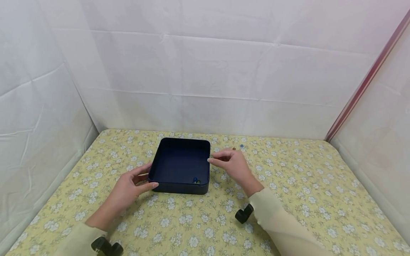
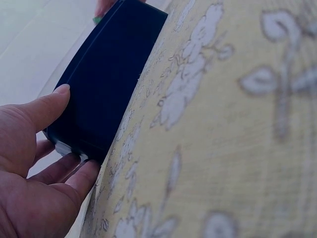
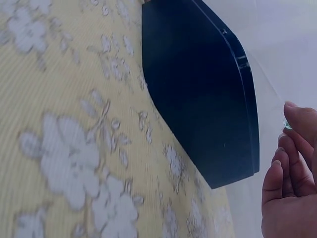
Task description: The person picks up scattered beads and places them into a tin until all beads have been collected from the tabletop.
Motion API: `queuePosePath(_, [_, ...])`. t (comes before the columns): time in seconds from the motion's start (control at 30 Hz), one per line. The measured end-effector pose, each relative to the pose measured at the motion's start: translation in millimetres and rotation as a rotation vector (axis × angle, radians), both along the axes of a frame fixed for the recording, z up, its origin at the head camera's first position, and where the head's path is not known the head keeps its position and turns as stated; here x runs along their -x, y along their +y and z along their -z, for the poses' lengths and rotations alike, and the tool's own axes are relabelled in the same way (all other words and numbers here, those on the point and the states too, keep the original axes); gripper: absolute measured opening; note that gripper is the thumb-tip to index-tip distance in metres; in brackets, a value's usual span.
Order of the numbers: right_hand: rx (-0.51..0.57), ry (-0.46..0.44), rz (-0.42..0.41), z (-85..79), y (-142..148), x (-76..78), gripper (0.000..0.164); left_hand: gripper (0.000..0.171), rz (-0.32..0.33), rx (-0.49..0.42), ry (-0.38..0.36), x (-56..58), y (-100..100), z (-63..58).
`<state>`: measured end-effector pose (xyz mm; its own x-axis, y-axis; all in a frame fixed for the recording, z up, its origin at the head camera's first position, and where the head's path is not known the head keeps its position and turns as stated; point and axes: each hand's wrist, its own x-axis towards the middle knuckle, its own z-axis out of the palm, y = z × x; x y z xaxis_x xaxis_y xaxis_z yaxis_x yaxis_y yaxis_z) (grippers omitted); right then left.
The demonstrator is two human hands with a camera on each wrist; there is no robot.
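Note:
A dark navy box [image 1: 179,187] with an open top stands on the table. My left hand [image 1: 129,186] grips its near left corner, thumb at the front rim and fingers along the left side. At the right wall, level with the rim, my right hand [image 1: 231,164] pinches a small green glassy piece [image 3: 288,125] between thumb and index finger; most of the piece is covered by the fingertips. Inside the box, a small blue piece [image 1: 195,180] and a greenish one [image 1: 198,182] lie together in the near right corner.
Beyond my right hand, a small brown piece [image 1: 234,148] and another blue piece [image 1: 241,145] lie on the table. A yellow floral cloth [image 1: 192,224] covers the tabletop. White sheeting [image 1: 205,71] hangs behind and at both sides.

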<state>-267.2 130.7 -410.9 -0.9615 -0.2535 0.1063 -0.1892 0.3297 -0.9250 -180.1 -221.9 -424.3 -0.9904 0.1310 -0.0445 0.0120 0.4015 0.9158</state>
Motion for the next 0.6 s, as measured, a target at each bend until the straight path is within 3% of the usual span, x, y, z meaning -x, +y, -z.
queuePosePath(0.6, [0.033,0.004,-0.031,-7.3,-23,0.6,0.027,0.084,-0.004,-0.008,-0.019,0.8,0,-0.6])
